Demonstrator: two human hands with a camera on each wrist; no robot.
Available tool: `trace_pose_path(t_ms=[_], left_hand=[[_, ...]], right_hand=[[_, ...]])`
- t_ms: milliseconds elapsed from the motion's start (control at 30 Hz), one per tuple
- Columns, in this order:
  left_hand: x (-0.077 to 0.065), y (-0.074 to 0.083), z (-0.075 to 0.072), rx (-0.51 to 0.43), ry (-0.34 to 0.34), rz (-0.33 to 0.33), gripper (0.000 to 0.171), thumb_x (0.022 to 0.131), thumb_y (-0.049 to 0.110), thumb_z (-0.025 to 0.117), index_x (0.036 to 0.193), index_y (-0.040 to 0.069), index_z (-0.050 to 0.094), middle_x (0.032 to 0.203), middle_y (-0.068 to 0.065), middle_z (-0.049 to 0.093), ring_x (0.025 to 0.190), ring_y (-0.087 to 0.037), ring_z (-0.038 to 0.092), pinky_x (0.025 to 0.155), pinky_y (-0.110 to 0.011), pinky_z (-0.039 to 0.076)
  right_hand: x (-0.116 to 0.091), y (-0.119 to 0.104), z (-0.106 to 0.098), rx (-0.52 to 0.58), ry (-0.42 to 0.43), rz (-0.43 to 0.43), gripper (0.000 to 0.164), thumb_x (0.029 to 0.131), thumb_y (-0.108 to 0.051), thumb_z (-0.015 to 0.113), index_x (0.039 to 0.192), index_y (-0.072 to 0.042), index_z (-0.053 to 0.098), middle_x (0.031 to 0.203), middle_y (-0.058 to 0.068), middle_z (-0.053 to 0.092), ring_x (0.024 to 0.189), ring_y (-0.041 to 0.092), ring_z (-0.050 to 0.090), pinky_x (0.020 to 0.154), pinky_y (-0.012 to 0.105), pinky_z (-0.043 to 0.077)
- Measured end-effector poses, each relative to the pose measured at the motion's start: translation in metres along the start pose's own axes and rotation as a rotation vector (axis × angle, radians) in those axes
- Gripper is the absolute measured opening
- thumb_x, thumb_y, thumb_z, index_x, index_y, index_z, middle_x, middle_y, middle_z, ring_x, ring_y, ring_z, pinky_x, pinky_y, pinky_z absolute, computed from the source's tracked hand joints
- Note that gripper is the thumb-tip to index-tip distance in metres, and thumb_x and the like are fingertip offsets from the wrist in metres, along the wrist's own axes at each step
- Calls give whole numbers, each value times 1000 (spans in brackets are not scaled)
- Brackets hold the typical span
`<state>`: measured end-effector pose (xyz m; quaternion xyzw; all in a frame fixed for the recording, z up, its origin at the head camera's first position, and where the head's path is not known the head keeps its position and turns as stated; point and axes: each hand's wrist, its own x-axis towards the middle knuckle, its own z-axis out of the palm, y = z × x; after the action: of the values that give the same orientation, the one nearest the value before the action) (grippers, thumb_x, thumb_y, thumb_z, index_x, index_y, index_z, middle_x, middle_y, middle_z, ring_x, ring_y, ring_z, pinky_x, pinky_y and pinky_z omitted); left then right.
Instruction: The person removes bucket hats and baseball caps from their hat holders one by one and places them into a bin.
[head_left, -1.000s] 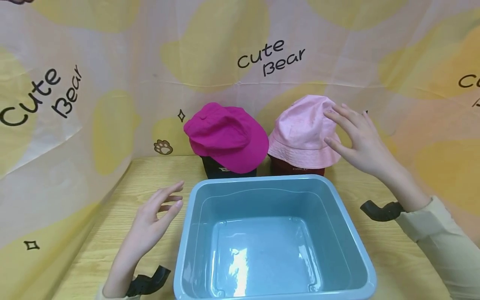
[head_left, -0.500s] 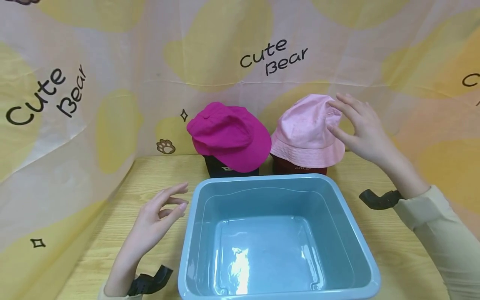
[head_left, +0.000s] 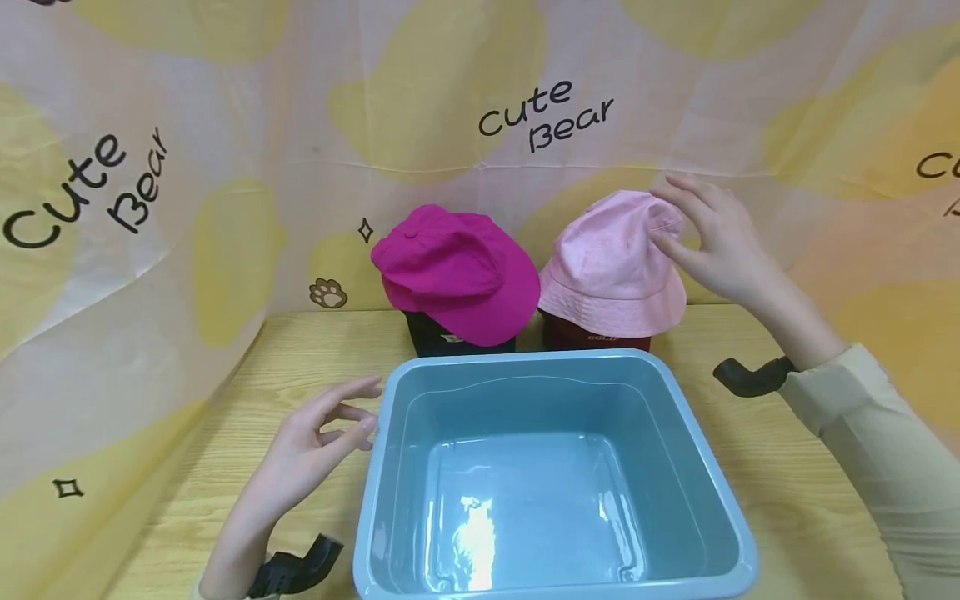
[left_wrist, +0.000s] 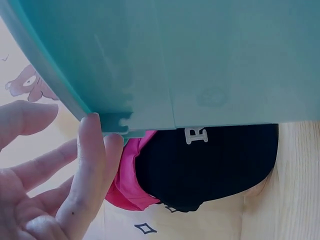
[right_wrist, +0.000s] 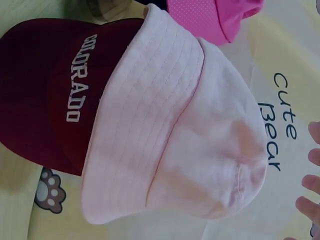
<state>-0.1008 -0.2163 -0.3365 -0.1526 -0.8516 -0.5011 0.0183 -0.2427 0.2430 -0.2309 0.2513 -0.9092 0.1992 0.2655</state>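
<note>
A light pink bucket hat (head_left: 607, 258) sits on top of a dark red cap (right_wrist: 55, 90) lettered COLORADO. Just right of the bucket hat's crown is my right hand (head_left: 720, 237), its fingers spread and bent a little; the right wrist view has a gap between the fingertips and the hat. To the left, a magenta cap (head_left: 450, 267) rests over a black cap (left_wrist: 210, 170) with a pale letter on it. My left hand (head_left: 311, 442) hovers by the left rim of a blue tub (head_left: 555, 357), fingers loosely bent; whether the fingertips touch the rim I cannot tell.
The tub stands on a wooden table (head_left: 202, 500), in front of both hat stacks. Behind them hangs a yellow and white patterned cloth (head_left: 420, 100), which also runs along the left side. Black curved wrist mounts (head_left: 750, 377) stick out from both wrists.
My right hand has risen slightly and moved a little left along the bucket hat's crown. My left hand has shifted right toward the tub's rim. Hats and tub stay put.
</note>
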Motion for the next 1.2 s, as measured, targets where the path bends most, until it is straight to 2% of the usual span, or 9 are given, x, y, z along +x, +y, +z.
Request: trace_pose_path(t_ms=[200, 400, 733, 1200], left_hand=[[-1, 2, 0, -48, -53, -30, 43, 95, 22, 61, 136, 19, 52, 122, -11, 60, 89, -9, 67, 75, -31, 57], [-3, 4, -1, -55, -78, -74, 45, 95, 23, 61, 138, 21, 49, 122, -12, 58, 79, -13, 69, 76, -29, 55], [-2, 4, 0, -144, -101, -98, 49, 93, 20, 64, 140, 18, 48, 124, -16, 53, 83, -13, 68, 73, -35, 57], [0, 0, 2, -230, -147, -125, 52, 95, 18, 61, 143, 14, 43, 129, -18, 45, 84, -12, 66, 73, -37, 58]], right_hand=[[7, 0, -1, -3, -36, 31, 51, 92, -20, 60, 141, -9, 48, 149, 17, 41, 140, 38, 34, 113, 60, 21], [14, -1, -2, -4, -68, 37, 49, 94, -22, 57, 141, -9, 47, 150, 18, 39, 141, 39, 32, 115, 58, 19], [21, 2, -3, -15, -161, 77, 51, 95, -25, 56, 142, -8, 45, 152, 20, 35, 141, 44, 29, 113, 63, 18], [30, 11, -1, -19, -197, 88, 52, 93, -21, 59, 141, -5, 45, 149, 23, 37, 138, 46, 30, 114, 61, 19]])
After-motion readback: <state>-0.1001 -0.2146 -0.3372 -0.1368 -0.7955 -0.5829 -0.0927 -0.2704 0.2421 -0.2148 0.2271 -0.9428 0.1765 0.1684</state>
